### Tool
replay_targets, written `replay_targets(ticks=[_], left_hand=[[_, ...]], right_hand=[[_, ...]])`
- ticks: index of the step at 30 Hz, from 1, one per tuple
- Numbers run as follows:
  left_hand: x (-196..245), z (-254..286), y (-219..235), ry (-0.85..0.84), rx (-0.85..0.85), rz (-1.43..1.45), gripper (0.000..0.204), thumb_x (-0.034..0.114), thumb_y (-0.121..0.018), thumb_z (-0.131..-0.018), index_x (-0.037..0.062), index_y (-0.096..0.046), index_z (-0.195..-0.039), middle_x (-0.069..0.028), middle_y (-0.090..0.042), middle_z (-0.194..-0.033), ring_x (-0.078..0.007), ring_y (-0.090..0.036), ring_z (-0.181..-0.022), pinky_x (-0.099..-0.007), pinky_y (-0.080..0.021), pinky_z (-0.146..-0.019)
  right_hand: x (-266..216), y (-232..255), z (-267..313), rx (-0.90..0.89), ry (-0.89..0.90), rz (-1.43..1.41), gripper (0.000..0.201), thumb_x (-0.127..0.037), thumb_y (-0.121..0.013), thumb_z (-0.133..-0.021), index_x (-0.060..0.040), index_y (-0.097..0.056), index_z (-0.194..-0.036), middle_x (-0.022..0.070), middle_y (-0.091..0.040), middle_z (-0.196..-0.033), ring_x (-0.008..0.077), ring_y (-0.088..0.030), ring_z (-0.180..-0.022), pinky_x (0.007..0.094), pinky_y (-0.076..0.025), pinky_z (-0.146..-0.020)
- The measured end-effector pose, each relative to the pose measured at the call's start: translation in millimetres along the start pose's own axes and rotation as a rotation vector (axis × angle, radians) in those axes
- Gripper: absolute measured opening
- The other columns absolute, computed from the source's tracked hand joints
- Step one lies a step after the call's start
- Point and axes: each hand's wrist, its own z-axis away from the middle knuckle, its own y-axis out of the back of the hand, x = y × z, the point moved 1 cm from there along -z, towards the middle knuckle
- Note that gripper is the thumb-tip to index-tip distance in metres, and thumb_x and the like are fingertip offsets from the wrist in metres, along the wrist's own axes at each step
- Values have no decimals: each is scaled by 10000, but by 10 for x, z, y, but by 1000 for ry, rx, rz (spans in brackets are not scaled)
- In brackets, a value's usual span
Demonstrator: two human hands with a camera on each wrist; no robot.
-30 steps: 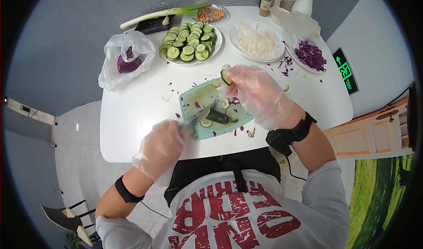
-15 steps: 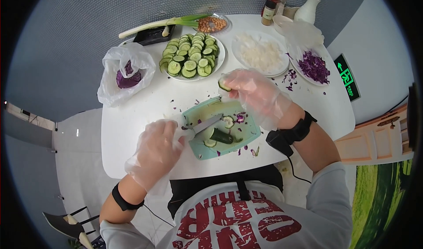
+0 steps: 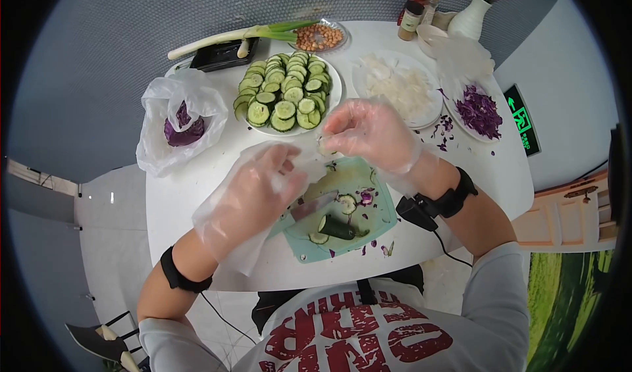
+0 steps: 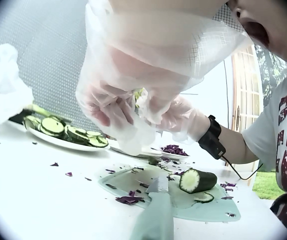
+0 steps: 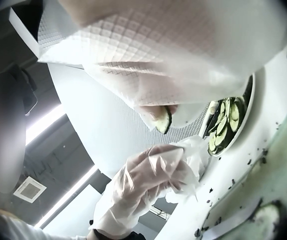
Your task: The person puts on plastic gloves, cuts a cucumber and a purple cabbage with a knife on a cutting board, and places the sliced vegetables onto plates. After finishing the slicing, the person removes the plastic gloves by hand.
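Observation:
My right hand (image 3: 375, 135), in a clear plastic glove, pinches a cucumber slice (image 5: 163, 120) above the far edge of the board. Close beside it, my gloved left hand (image 3: 253, 188) hovers with loosely bent fingers and no visible object in its grasp. Beneath both hands lies a pale green cutting board (image 3: 304, 248). A knife (image 4: 156, 212) rests on it, handle toward the left. To the right of the blade is a dark green cucumber piece (image 3: 337, 228), its cut face pale. Another cut slice (image 3: 347, 204) and purple scraps lie around it.
Rows of cucumber slices (image 3: 284, 92) cover a plate behind the board. A bag (image 3: 148, 138) with purple cabbage stands left. Right of it are a plate of white pieces (image 3: 398, 86) and shredded purple cabbage (image 3: 478, 112). A leek (image 3: 217, 42) and peanuts (image 3: 319, 36) lie at the back.
My left hand has left the knife handle and moved up and right toward the right hand. The knife stays on the board. My right hand keeps the slice, now turned inward.

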Motion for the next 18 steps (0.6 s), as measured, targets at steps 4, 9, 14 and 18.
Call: replay_targets(ticks=[4,9,14,18], left_hand=[[72,-271,-31,191,-72,221,330,187,-696,-870,-14,-619,-1119,-112,-672,-929,-218,-650,-870,-333,-508,-777],[-150,-455,-142,107,-21,199,219,151,-694,-888,-6,-659,-1037,-41,-655,-909,-117,-607,-851,-283,-489,-752],[-170,-601,-123,-97,166,154,152,64,-720,-795,17,-702,-938,-117,-647,-807,-267,-622,-752,-347,-494,-691],[-214,-664,-112,-95,174,156,152,-6,-745,-775,24,-697,-916,-80,-656,-857,-212,-624,-778,-306,-489,-720]], right_hand=[[30,-27,-90,26,167,71,174,-74,-755,-787,-8,-697,-937,39,-692,-862,99,-645,-782,246,-530,-719],[22,10,-170,50,318,116,130,-61,-763,-763,-14,-711,-872,57,-700,-840,115,-655,-781,260,-531,-725],[52,87,-255,173,509,337,119,-77,-774,-748,-21,-709,-830,71,-686,-803,163,-669,-754,276,-528,-712],[104,155,-316,205,530,393,125,-81,-781,-727,-27,-705,-811,92,-671,-783,209,-665,-726,296,-520,-691]])
